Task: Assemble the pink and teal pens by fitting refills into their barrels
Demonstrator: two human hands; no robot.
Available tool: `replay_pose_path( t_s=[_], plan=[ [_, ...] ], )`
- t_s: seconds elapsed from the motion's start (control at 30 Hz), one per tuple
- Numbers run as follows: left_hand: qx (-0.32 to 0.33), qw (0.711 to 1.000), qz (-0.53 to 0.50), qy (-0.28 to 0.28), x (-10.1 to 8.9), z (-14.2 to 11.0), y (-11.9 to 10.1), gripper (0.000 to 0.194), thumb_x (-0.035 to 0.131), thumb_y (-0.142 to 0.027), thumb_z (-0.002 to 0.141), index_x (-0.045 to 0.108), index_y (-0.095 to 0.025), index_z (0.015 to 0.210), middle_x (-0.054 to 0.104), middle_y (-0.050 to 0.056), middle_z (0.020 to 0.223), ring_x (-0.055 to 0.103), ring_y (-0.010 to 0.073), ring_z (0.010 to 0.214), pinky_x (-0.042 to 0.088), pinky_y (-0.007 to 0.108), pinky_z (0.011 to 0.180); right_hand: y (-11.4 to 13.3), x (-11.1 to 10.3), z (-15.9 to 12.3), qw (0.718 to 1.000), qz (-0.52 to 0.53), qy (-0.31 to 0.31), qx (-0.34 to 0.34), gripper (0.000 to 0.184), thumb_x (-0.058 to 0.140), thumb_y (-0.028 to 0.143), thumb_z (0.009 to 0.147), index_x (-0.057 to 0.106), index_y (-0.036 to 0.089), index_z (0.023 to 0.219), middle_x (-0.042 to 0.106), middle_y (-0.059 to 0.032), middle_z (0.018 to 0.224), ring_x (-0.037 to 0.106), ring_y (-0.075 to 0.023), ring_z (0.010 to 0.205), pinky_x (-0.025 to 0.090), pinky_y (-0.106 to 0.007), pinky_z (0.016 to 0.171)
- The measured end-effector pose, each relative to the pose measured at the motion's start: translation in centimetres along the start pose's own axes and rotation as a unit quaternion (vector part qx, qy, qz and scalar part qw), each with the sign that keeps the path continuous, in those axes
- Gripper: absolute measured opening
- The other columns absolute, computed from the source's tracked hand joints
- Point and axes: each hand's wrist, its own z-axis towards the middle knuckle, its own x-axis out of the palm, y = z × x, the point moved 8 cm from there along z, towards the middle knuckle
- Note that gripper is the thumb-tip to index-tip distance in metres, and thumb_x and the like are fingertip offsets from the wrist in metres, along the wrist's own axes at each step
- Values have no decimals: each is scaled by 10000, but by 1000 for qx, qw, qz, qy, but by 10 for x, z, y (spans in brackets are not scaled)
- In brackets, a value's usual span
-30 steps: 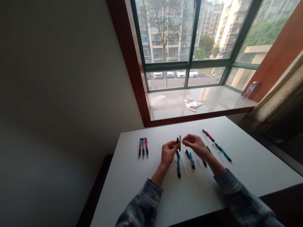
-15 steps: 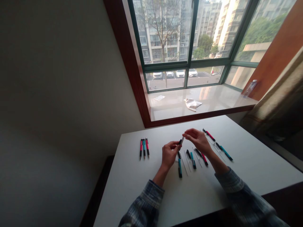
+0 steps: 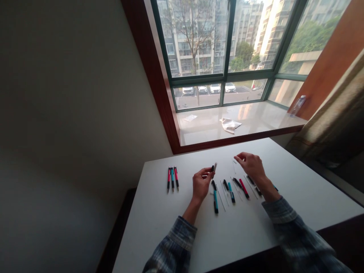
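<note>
My left hand point(image 3: 200, 184) is closed in a pinch around a black pen part point(image 3: 212, 168) with a pale tube point(image 3: 215, 165) standing up from it, above the table. To the right, my right hand point(image 3: 250, 167) is raised with thumb and forefinger pressed together. Whether anything is between those fingertips is too small to make out. Just below them shows a thin pale refill point(image 3: 234, 167). Under and beside the hands lie a blue pen barrel point(image 3: 215, 201), a shorter blue barrel point(image 3: 231, 192), a red barrel point(image 3: 243, 189) and a black grip piece point(image 3: 226, 185).
Three whole pens, a blue one point(image 3: 172, 178) between two red ones, lie side by side on the left of the white table point(image 3: 159, 227). Several thin refills lie between the barrels. Behind, the window sill point(image 3: 199, 132) holds a crumpled cloth point(image 3: 229, 125) and a clear bottle point(image 3: 298, 106).
My right hand has moved away from the pale tube, to the right over the table. My left hand keeps hold of the black pen part, almost in place.
</note>
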Motion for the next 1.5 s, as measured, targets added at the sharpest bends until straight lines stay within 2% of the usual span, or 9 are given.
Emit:
replay_pose_path(
  t_s=[0.17, 0.33, 0.5, 0.57, 0.67, 0.8, 0.93, 1.07, 1.5],
  plan=[
    [-1, 1000, -6, -12, -3, 2, 2, 319, 762, -391, 851, 808, -171, 1077, 793, 106, 927, 735, 236, 846, 617, 368, 736, -27, 27, 0, 985, -145, 88, 43, 265, 722, 441, 897, 807, 197, 837, 782, -157, 852, 722, -277, 768, 527, -371, 701],
    [2, 1000, -1, -16, -5, 3, -3, 325, 754, -390, 859, 802, -174, 1097, 793, 111, 981, 725, 233, 852, 612, 373, 740, -12, 51, -4, 982, -151, 112, -6, 151, 714, 284, 895, 789, 182, 813, 771, -146, 822, 706, -246, 787, 518, -328, 731],
    [17, 1000, 9, -14, -5, 4, -4, 312, 738, -381, 866, 805, -166, 1083, 793, 111, 1005, 709, 227, 856, 601, 371, 752, -1, 52, -3, 984, -123, 120, -37, 156, 636, 219, 929, 756, 135, 874, 762, -176, 910, 688, -275, 922, 500, -349, 831],
    [21, 1000, 13, -11, -5, 4, -2, 314, 735, -380, 865, 805, -165, 1084, 794, 113, 1004, 703, 222, 838, 594, 364, 739, 6, 48, 0, 987, -82, 129, -45, 200, 571, 255, 979, 739, 148, 973, 764, -146, 940, 689, -238, 875, 504, -326, 785],
    [27, 999, 21, -9, -5, 4, 1, 312, 740, -380, 857, 808, -167, 1075, 796, 115, 1010, 698, 220, 832, 579, 351, 720, 22, 39, 8, 984, 90, 143, -51, 269, 536, 336, 1003, 696, 180, 1153, 759, -86, 942, 676, -197, 820, 510, -310, 732],
    [31, 999, 40, -11, -7, 4, 2, 303, 741, -372, 851, 812, -168, 1063, 801, 110, 987, 696, 223, 826, 560, 343, 713, 49, 33, 13, 920, 346, 174, -48, 406, 718, 494, 878, 716, 178, 1133, 734, -62, 884, 646, -186, 760, 527, -333, 712],
    [32, 998, 50, -8, -6, 3, -1, 286, 736, -361, 854, 813, -171, 1053, 802, 107, 990, 699, 218, 819, 546, 337, 717, 54, 34, 13, 869, 475, 139, 28, 451, 865, 491, 722, 726, 179, 1017, 730, -51, 869, 652, -168, 748, 550, -342, 754],
    [32, 998, 45, -6, -4, 3, -3, 277, 743, -361, 848, 816, -174, 1039, 803, 107, 984, 698, 213, 800, 544, 331, 709, 55, 42, 9, 841, 516, 148, 62, 564, 890, 476, 689, 722, 191, 1146, 734, -40, 872, 663, -164, 768, 555, -357, 796],
    [34, 998, 46, -7, -2, 1, -5, 245, 760, -347, 832, 824, -188, 1006, 806, 96, 972, 673, 200, 773, 528, 314, 693, 65, 53, 2, 873, 459, 164, 4, 419, 874, 499, 702, 754, 188, 957, 769, -60, 926, 706, -212, 873, 561, -381, 854]
  ],
)
